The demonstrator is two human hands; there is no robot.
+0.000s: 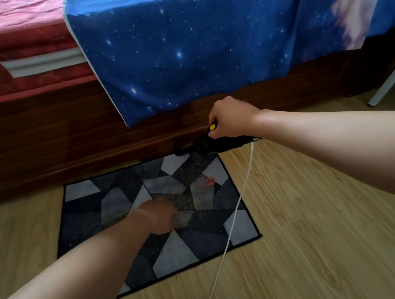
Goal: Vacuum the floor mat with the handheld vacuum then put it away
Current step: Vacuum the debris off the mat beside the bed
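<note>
1. My right hand (231, 118) grips the handheld vacuum (216, 144), whose nozzle is at the far edge of the floor mat (94, 221), just beside the bed frame (62, 144).
2. My left hand (161, 215) is over mat centre. It's blurred, so I can't tell its state.
3. The cord (236, 210) crosses the mat's right edge. Open floor (333, 244) to the right.

At 12 o'clock of floor mat (176, 255): bed frame (62, 144). At mat's 1 o'clock corner: handheld vacuum (206, 145). From there toward 6 o'clock, across mat: power cord (236, 210).
</note>
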